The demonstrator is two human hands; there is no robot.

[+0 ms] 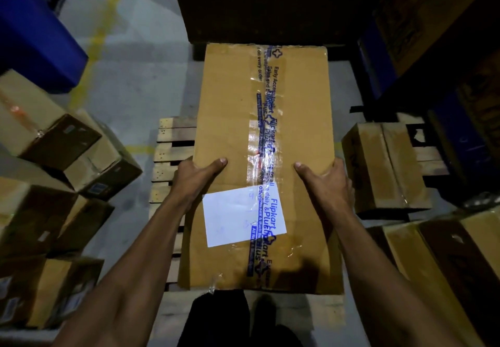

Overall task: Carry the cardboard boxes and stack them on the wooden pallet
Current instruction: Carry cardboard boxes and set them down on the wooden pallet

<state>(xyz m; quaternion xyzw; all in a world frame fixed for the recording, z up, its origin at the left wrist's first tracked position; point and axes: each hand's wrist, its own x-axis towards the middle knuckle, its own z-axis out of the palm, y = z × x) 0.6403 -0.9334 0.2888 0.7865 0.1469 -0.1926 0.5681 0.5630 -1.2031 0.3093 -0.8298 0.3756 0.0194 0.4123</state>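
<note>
Head view: pallet [173,141] mostly under box [232,130].

This is a warehouse or parcel depot. Taped cardboard boxes [62,141] lie heaped on a grey concrete floor [140,87] marked with worn yellow lines [100,35]. A wooden pallet [173,141] sits on that floor, tall dark stacks of cartons [422,16] rise at the right, and the light is dim.
</note>
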